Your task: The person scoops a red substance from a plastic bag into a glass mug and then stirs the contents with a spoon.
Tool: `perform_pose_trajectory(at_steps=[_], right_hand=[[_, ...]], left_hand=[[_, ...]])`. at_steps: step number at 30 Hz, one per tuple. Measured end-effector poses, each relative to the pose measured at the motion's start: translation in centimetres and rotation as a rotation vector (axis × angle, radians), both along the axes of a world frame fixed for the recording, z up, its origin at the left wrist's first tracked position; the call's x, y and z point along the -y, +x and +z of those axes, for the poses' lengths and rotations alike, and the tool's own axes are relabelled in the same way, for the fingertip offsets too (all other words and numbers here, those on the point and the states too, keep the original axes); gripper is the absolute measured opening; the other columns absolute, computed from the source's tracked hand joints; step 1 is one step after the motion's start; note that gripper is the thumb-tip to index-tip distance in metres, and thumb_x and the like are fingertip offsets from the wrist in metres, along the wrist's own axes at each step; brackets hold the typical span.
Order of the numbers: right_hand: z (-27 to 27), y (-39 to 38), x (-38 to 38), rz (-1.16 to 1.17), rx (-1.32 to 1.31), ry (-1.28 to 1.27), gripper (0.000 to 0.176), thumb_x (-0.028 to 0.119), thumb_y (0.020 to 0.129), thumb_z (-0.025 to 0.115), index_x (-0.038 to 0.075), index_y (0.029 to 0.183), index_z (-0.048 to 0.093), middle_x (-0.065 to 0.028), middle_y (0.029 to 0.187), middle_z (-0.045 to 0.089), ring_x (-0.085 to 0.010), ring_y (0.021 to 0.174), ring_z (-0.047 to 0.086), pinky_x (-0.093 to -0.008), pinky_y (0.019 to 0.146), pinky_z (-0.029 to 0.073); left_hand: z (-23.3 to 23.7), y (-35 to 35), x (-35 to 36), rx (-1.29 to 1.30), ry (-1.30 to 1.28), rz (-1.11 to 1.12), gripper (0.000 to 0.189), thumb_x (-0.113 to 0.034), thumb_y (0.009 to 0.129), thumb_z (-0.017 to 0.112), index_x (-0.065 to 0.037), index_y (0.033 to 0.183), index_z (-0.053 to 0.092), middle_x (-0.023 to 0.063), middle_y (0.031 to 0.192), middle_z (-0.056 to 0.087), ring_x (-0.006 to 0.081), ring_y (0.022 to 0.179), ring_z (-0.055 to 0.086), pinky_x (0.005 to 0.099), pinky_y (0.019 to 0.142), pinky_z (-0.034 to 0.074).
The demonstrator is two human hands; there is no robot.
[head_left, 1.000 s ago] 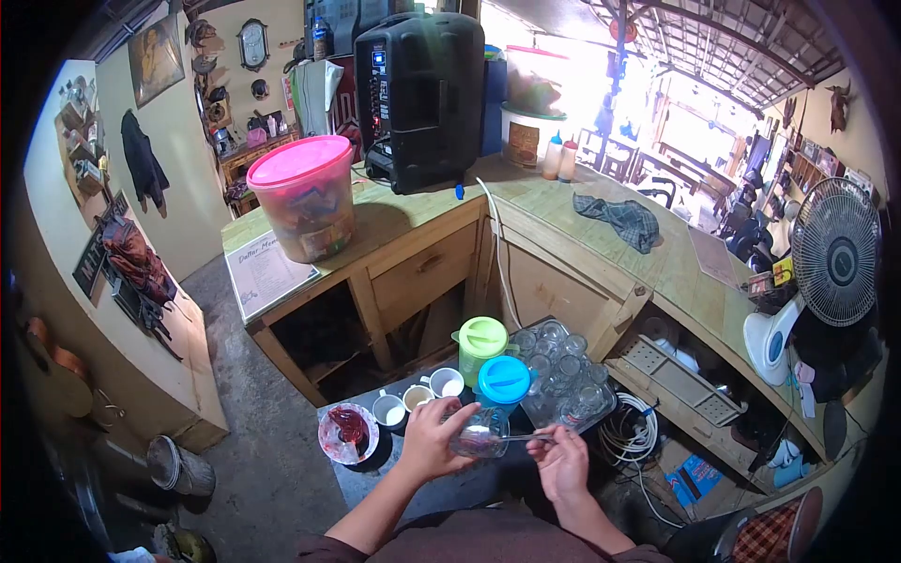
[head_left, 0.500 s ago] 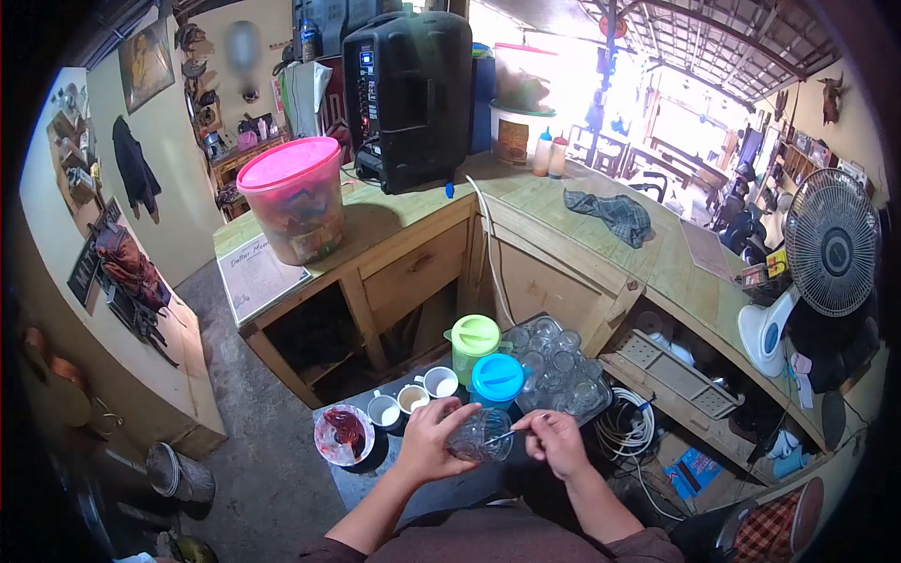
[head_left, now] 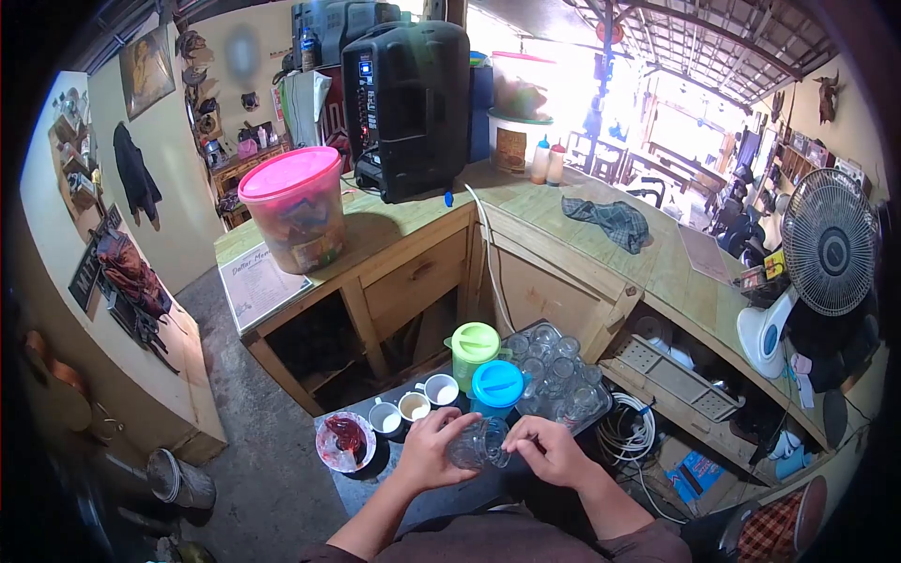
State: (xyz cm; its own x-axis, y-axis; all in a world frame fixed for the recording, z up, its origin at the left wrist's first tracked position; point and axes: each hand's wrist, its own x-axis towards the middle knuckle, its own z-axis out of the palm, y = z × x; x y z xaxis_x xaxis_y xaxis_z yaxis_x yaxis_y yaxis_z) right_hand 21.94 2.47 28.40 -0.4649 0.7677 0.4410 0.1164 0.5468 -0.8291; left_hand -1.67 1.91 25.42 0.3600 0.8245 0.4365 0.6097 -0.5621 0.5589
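Note:
My left hand [head_left: 433,452] is closed around a clear drinking glass [head_left: 466,448], which lies tilted on its side with its mouth toward the right. At that mouth, my right hand [head_left: 549,452] is pinched closed on a thin metal spoon, mostly hidden by the fingers and glass. Just beyond the glass stand a blue-lidded pitcher [head_left: 496,385] and a green-lidded pitcher [head_left: 474,345]. Three cups, among them a white cup [head_left: 438,388], line up to their left, holding pale contents. A white bowl [head_left: 326,454] with a dark red wet mass sits farther left.
A tray of upturned glasses [head_left: 559,371] stands right of the pitchers, with a coiled white hose [head_left: 627,427] beside it. The wooden counter [head_left: 404,235] carries a pink-lidded tub [head_left: 296,211], a black speaker [head_left: 408,108], a cloth [head_left: 610,223] and a fan [head_left: 765,333].
My right hand has shifted slightly left and come closer to the glass's mouth, and less of the spoon shows. My left hand still grips the tilted glass.

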Motion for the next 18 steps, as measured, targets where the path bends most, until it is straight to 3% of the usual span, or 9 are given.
perform_pose_trajectory(at_steps=[1, 6, 9, 12, 15, 18], right_hand=[[1.4, 0.4, 0.3, -0.017, 0.106, -0.037, 0.007, 0.007, 0.090, 0.058, 0.001, 0.089, 0.060, -0.0110, 0.087, 0.066, -0.0191, 0.073, 0.064, -0.0302, 0.067, 0.052], [2.2, -0.4, -0.3, 0.020, 0.283, 0.217, 0.009, 0.011, 0.084, 0.062, 0.004, 0.087, 0.059, -0.0089, 0.091, 0.066, -0.0306, 0.083, 0.064, -0.0378, 0.077, 0.051], [4.5, -0.4, -0.5, 0.019, 0.359, 0.347, 0.003, 0.007, 0.081, 0.061, 0.008, 0.082, 0.059, -0.0059, 0.091, 0.069, -0.0263, 0.083, 0.064, -0.0381, 0.078, 0.048], [6.8, 0.6, -0.5, -0.043, 0.409, 0.431, 0.004, 0.010, 0.082, 0.062, 0.011, 0.083, 0.058, -0.0016, 0.094, 0.068, -0.0240, 0.086, 0.062, -0.0376, 0.080, 0.045], [6.5, -0.8, -0.5, 0.112, 0.500, 0.495, 0.003, 0.010, 0.081, 0.061, 0.012, 0.084, 0.059, 0.0009, 0.094, 0.068, -0.0224, 0.088, 0.061, -0.0381, 0.083, 0.043], [10.2, 0.2, 0.4, 0.014, 0.503, 0.552, 0.005, 0.012, 0.080, 0.064, 0.014, 0.085, 0.064, 0.0031, 0.096, 0.068, -0.0210, 0.092, 0.059, -0.0394, 0.086, 0.042]], left_hand=[[-0.6, 0.0, -0.2, 0.088, -0.033, -0.022, 0.080, -0.034, 0.051, 0.087, -0.015, 0.124, 0.062, 0.0131, 0.112, 0.060, 0.0317, 0.101, 0.061, 0.0419, 0.086, 0.049], [0.4, 0.2, 0.0, 0.244, -0.108, -0.038, 0.081, -0.033, 0.053, 0.089, -0.007, 0.124, 0.060, 0.0152, 0.112, 0.060, 0.0317, 0.101, 0.062, 0.0387, 0.089, 0.051], [-0.3, 0.2, -0.3, 0.376, -0.154, -0.166, 0.084, -0.030, 0.055, 0.091, 0.002, 0.124, 0.056, 0.0151, 0.111, 0.060, 0.0268, 0.102, 0.062, 0.0360, 0.089, 0.050], [0.0, -0.2, 0.1, 0.436, -0.215, -0.209, 0.085, -0.030, 0.055, 0.092, 0.003, 0.124, 0.055, 0.0126, 0.110, 0.060, 0.0231, 0.100, 0.061, 0.0341, 0.089, 0.049], [0.5, 0.4, 0.7, 0.531, -0.286, -0.245, 0.086, -0.028, 0.052, 0.093, 0.004, 0.122, 0.055, 0.0111, 0.110, 0.061, 0.0206, 0.100, 0.061, 0.0339, 0.092, 0.047], [0.1, 0.1, 0.7, 0.562, -0.383, -0.291, 0.088, -0.027, 0.052, 0.094, 0.003, 0.124, 0.054, 0.0105, 0.112, 0.061, 0.0202, 0.103, 0.060, 0.0338, 0.094, 0.046]])
